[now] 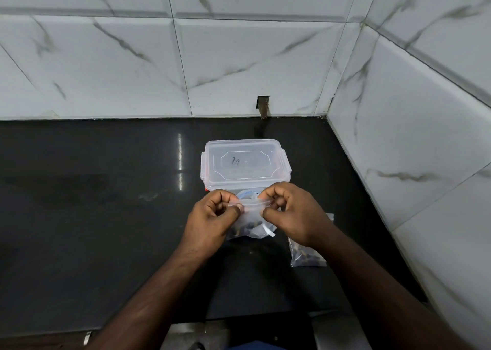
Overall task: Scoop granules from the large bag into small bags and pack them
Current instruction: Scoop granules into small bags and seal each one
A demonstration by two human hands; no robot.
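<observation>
A small clear zip bag [252,208] with dark granules at its bottom hangs between my two hands above the black counter. My left hand [212,216] pinches the left end of its top strip. My right hand [292,211] pinches the right end. Behind and under this bag lies another clear plastic bag [261,232], partly hidden; I cannot tell whether it is the large bag. A second small bag [308,254] with dark granules lies flat on the counter to the right, partly under my right forearm.
A clear plastic box [245,163] with a clipped lid stands just behind my hands. The black counter [93,203] runs left and meets marble-tiled walls at the back and the right. The counter's front edge is near my body.
</observation>
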